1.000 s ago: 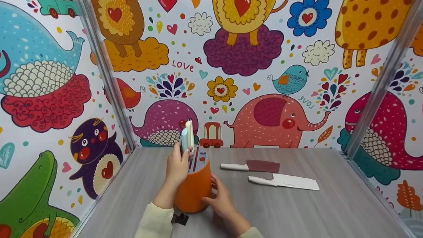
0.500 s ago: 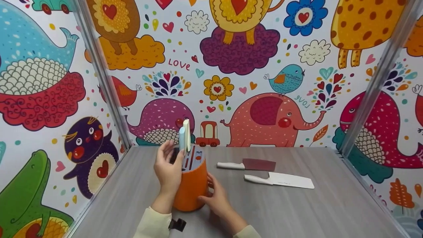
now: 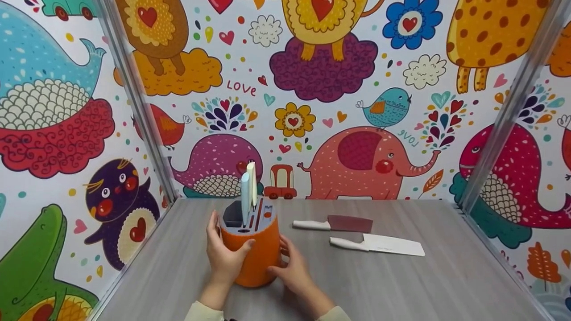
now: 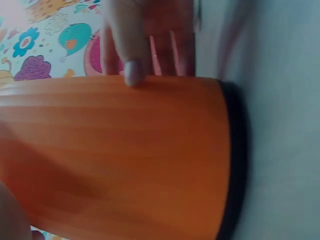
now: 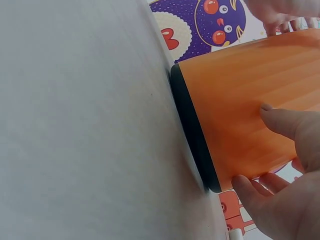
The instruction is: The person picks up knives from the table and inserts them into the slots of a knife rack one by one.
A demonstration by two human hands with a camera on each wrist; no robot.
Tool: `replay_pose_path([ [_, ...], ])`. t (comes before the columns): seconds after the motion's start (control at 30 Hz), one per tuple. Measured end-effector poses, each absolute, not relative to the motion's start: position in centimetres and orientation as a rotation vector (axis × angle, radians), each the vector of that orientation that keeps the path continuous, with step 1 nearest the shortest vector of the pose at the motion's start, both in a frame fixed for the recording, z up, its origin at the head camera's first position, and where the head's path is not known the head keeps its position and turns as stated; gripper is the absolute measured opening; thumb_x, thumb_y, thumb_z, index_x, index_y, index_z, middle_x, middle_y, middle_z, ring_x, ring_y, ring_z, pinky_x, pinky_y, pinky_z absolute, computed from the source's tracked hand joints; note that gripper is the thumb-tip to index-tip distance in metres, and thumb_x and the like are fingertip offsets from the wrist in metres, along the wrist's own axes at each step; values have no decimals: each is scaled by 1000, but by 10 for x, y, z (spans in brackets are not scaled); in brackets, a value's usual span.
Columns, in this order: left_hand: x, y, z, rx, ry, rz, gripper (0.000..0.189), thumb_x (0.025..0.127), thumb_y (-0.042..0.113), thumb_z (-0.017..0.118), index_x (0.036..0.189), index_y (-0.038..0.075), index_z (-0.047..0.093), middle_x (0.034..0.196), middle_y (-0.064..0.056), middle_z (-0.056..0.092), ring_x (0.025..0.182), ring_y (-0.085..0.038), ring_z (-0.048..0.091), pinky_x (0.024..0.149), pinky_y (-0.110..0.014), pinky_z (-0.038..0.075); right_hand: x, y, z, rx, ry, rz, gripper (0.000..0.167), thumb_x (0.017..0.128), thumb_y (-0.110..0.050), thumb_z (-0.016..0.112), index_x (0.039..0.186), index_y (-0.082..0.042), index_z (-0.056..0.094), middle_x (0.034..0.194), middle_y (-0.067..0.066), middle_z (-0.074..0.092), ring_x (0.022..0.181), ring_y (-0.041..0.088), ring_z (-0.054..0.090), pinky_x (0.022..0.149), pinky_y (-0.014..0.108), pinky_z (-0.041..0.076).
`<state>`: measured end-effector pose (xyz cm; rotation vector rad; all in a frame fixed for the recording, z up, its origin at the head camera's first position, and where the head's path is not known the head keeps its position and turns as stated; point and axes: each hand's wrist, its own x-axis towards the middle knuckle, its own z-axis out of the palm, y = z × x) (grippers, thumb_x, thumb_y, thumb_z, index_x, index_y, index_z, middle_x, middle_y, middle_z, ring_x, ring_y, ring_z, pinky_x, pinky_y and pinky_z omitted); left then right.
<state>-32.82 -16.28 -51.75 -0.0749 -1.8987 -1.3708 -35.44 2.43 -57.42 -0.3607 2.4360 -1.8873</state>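
Note:
An orange knife block [image 3: 258, 258] with a grey slotted top and a dark base stands upright on the table. Two slim handles rise from its top, one light blue [image 3: 245, 191] and one cream [image 3: 251, 178]. My left hand [image 3: 224, 258] holds the block's upper left side, thumb across the front and fingers along the far side. Lower on the right side, my right hand [image 3: 294, 269] grips it between thumb and fingers. In the right wrist view the thumb of that right hand [image 5: 295, 165] lies on the orange wall [image 5: 235, 100], with fingertips under its edge.
Two cleavers lie flat to the right of the block. The farther one has a dark reddish blade [image 3: 350, 223]; the nearer one's blade [image 3: 395, 244] looks white. Both have white handles. Printed cartoon walls [image 3: 348, 165] enclose the grey table [image 3: 401, 290] at the back and sides.
My left hand has come down from the light blue handle, past the block's dark top compartment, to the block's left side. The right hand has kept its hold. The view has shifted slightly.

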Motion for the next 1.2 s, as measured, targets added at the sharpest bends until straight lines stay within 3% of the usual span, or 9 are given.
replay_pose_path([
  [0.13,-328,-163,-531,-17,-1954,-1451,110,82,27,92,167,10,23,171,-16,35,150,-36,43,124,-62,35,-353,26,-576,-334,2411,-1895,87,86,-4,87,160,-20,44,158,14,54,141,36,55,115,56,51],
  [0.4,-330,-161,-557,85,-2049,-1469,123,76,34,97,167,4,20,167,-21,37,144,-41,46,126,-67,32,-350,26,-577,-311,2415,-1890,87,85,-4,88,160,-17,45,157,15,55,139,37,57,113,54,53],
  [0.77,-335,-169,-555,115,-2082,-1521,124,77,39,97,168,12,17,167,-17,36,145,-38,46,127,-64,32,-353,21,-575,-340,2421,-1891,88,85,-4,88,160,-15,44,156,16,55,139,37,57,114,56,52],
  [0.93,-336,-167,-556,139,-2078,-1541,125,77,38,97,168,13,17,167,-16,35,145,-38,45,127,-64,32,-357,32,-578,-426,2457,-1762,89,87,-17,89,162,-21,41,157,15,55,138,37,57,113,59,52],
  [1.03,-338,-163,-557,151,-2071,-1547,125,77,39,97,168,13,16,168,-16,35,145,-37,45,128,-64,31,-366,50,-575,-496,2480,-1676,90,88,-22,88,163,-23,39,158,19,53,139,41,55,112,62,51],
  [1.2,-339,-163,-555,150,-2073,-1547,125,77,44,96,168,14,16,168,-15,35,145,-37,45,127,-64,32,-380,89,-573,-627,2598,-1646,82,90,-14,85,160,-11,43,153,32,53,136,51,54,109,67,51],
])
